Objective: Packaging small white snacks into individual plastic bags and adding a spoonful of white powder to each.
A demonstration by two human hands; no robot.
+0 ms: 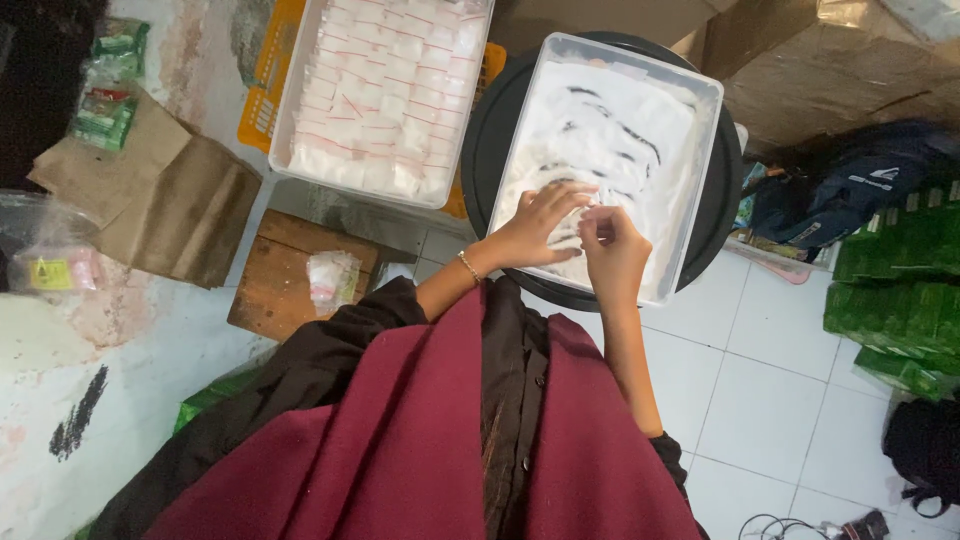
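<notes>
Two hands: both meet over the near end of a clear tub of white powder.
Left hand (545, 222): fingers spread and laid flat on the powder, holding nothing that shows; a thin bracelet (468, 266) sits on the wrist.
Right hand (612, 243): fingertips pinched together on something small and pale; what it is cannot be told. It touches the left hand's fingertips.
Powder (610, 140): white, fills the tub, with dark curved streaks across its surface.
Tub (712, 120): clear plastic, rectangular, resting on a black round stand (482, 140); the hands are at its near edge.
Second tub (385, 90): just left of the first, packed with rows of small white packets, sitting on a yellow crate (262, 90).
Stool (275, 280): low, wooden, on the floor left of the person, carrying a small bag of packets (332, 278).
Brown paper (160, 200): folded, on the floor at far left.
Green packs (895, 280): stacked on the floor at the right edge, beside a dark bag (850, 190).
Clothing: a maroon cloth (420, 440) over black sleeves fills the near part of the view.
</notes>
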